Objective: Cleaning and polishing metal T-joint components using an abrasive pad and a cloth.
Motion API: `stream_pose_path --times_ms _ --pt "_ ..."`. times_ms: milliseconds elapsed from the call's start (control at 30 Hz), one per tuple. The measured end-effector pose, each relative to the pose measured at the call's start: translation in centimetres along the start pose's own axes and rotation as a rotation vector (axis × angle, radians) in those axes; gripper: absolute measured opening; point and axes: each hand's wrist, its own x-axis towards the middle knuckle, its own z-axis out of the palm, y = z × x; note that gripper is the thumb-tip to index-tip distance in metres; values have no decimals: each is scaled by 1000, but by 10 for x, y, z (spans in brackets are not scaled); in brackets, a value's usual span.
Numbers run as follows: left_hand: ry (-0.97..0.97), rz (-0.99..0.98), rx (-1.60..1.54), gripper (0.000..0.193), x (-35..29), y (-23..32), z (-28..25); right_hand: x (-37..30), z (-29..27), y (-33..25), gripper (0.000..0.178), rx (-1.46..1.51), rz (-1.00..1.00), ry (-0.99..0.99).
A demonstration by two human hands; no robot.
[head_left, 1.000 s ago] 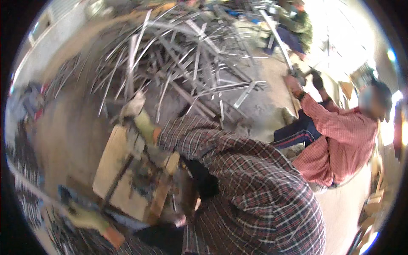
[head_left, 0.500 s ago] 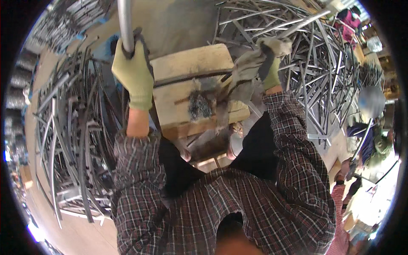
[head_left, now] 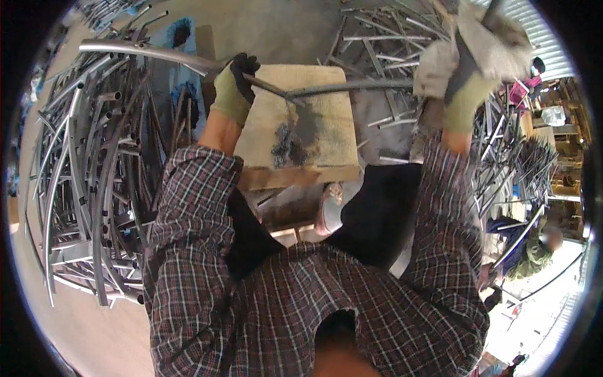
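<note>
My left hand (head_left: 235, 94), in a yellow-green glove with dark palm and fingers, is closed round a grey metal tube (head_left: 147, 51). The tube runs from the upper left through the hand, slanting down over the wooden block (head_left: 264, 144). A second grey bar-like length (head_left: 358, 85) crosses the block's far part towards the right; whether it joins the tube I cannot tell. My right hand (head_left: 466, 94), gloved alike, grips a pale grey cloth (head_left: 493, 44), blurred by motion, at the upper right. On the block lies a black, shiny patch (head_left: 289, 147).
A large pile of metal tubes (head_left: 94, 188) lies on the floor to my left. More tubes (head_left: 392, 63) are heaped at the far right. A person in dark and green clothing (head_left: 531, 251) sits at the right. One of my feet (head_left: 330, 210) shows below the block.
The tube has swung from upright to lying nearly across my view. My left hand has turned and moved right and nearer the block. My right hand has moved right with the cloth.
</note>
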Motion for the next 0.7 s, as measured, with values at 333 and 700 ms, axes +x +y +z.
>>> stream_pose_path --times_ms 333,700 --pt "-157 429 416 32 7 19 -9 -1 28 -20 24 -49 166 122" --pt "158 826 718 17 -55 93 99 -125 43 48 30 590 660 232"
